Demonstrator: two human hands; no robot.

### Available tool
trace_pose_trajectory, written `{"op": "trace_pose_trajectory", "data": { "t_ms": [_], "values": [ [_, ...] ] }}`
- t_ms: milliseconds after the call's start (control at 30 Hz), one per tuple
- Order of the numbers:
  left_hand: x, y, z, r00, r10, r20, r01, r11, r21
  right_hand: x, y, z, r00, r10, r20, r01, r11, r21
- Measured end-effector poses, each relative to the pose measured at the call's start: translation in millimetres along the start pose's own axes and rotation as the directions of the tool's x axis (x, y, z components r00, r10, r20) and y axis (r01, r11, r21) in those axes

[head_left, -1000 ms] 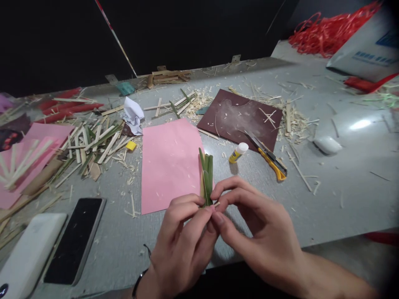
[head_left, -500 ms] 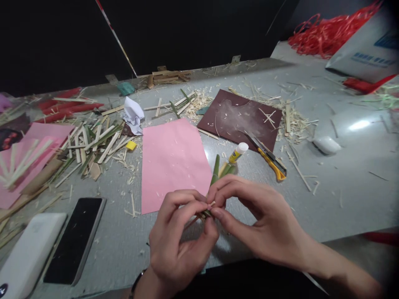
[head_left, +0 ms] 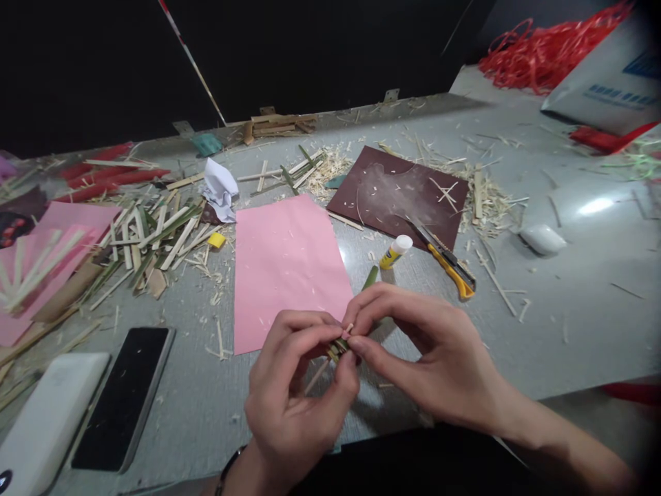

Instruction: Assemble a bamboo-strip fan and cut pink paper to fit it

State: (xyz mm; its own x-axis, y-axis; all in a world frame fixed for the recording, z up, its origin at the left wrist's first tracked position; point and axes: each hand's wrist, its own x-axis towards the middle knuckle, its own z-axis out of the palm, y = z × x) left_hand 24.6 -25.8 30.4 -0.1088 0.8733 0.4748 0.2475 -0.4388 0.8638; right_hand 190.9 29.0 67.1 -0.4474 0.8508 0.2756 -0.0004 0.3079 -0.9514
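Both hands meet over the near edge of the table, around a small bundle of green and pale bamboo strips [head_left: 337, 349]. My left hand [head_left: 302, 386] is closed, its fingertips and thumb pinching the bundle from the left. From the other side my right hand [head_left: 413, 344] pinches the bundle's end, where a bit of pink shows between the fingertips. One green strip [head_left: 370, 277] sticks out beyond the right hand's knuckles; fingers hide most of the rest. A pink paper sheet [head_left: 289, 262] lies flat just beyond the left hand. Behind the right hand a yellow glue stick [head_left: 396, 252] stands upright.
A yellow utility knife [head_left: 448, 265] rests partly on a dark red board [head_left: 397, 193]. Bamboo strips [head_left: 160, 234] are heaped at left, near a yellow cap [head_left: 217, 240] and crumpled paper [head_left: 220, 189]. A phone [head_left: 124, 399] and a white power bank [head_left: 51, 420] lie front left.
The bundle has turned in my fingers: its near ends show more, and the green strips beyond the right hand show less. Both hands stay pinched in nearly the same place.
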Motion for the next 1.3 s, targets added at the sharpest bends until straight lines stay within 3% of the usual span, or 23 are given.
{"op": "trace_pose_trajectory", "data": {
  "t_ms": [267, 533, 800, 967, 1133, 1200, 1300],
  "values": [
    [1.2, -0.1, -2.8, 1.000, -0.002, -0.010, 0.001, 1.000, -0.012, 0.9, 1.6, 0.9, 0.997, 0.052, -0.059, -0.054, 0.998, -0.033],
    [2.2, -1.7, -1.9, 0.999, 0.022, 0.027, -0.022, 1.000, 0.015, 4.6, 4.6, -4.6, 0.997, 0.060, 0.046, -0.059, 0.998, -0.028],
    [1.0, -3.0, 0.1, 0.995, 0.045, 0.089, -0.047, 0.999, 0.026, 10.5, 7.8, -17.0, 0.977, 0.200, 0.068, -0.206, 0.975, 0.080],
    [1.3, 0.4, 0.9, 0.993, 0.074, 0.090, -0.077, 0.997, 0.031, 15.3, 7.7, -24.2, 0.991, 0.130, 0.040, -0.127, 0.989, -0.074],
    [8.3, -0.3, -5.9, 0.987, -0.154, -0.040, 0.144, 0.972, -0.184, 9.8, 10.9, -26.3, 0.985, -0.165, 0.051, 0.172, 0.926, -0.337],
    [13.6, -5.2, -12.0, 0.949, -0.295, -0.109, 0.244, 0.909, -0.338, 3.3, 13.7, -28.1, 0.976, -0.218, -0.005, 0.190, 0.859, -0.476],
    [21.6, -14.6, -21.0, 0.854, -0.499, -0.147, 0.356, 0.767, -0.534, -10.5, 16.0, -33.6, 0.962, -0.257, -0.087, 0.154, 0.782, -0.604]
  ]
}}
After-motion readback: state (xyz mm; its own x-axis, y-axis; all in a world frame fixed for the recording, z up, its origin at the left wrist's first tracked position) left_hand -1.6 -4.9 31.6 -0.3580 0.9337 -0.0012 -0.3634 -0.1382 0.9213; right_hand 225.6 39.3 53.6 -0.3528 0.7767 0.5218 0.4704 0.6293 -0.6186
